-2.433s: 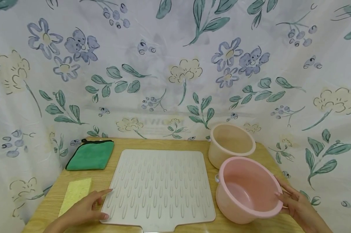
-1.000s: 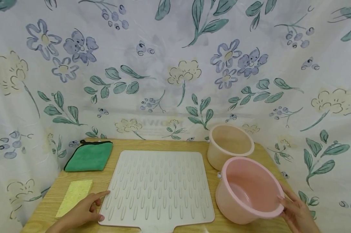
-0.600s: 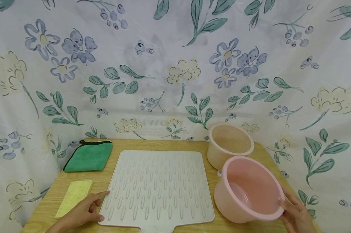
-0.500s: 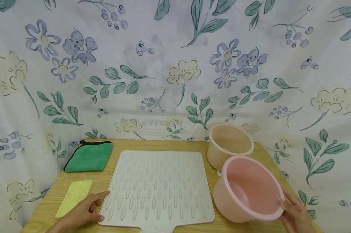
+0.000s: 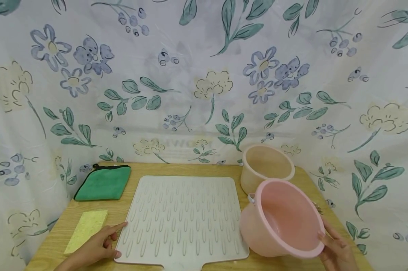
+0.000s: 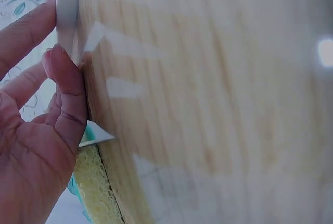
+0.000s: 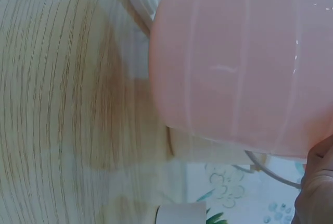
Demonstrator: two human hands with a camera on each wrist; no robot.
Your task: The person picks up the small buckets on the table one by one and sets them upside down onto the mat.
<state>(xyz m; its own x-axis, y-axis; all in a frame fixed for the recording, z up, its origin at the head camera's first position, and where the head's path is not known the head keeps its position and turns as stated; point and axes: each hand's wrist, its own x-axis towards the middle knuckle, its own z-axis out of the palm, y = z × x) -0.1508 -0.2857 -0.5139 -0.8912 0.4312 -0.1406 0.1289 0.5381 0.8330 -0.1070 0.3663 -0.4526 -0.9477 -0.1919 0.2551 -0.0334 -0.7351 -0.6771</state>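
Observation:
On the right of the head view, my right hand [image 5: 335, 244] grips the rim of a pink bucket [image 5: 258, 226], thumb over the edge. The bucket is tilted, its mouth towards me and to the right; its left side overlaps the right edge of a white ridged mat [image 5: 187, 214] in this view. A thin handle [image 7: 270, 173] runs along its side. At the mat's left edge is my left hand [image 5: 95, 242], index finger stretched out and thumb tip at the edge. The left wrist view shows its fingertips against the mat's side.
Behind the pink bucket stands a beige bucket [image 5: 249, 177]. A yellow sponge [image 5: 85, 229] lies beside my left hand, with a green zip pouch [image 5: 105, 183] beyond it. Part of a white cylindrical thing [image 7: 182, 213] shows in the right wrist view. A floral curtain [image 5: 190, 75] surrounds the wooden table [image 5: 190, 168].
The pink bucket has moved left, towards the mat, and tilted further in my right hand. A small brownish thing shows behind its right side. My left hand stays at the mat's edge.

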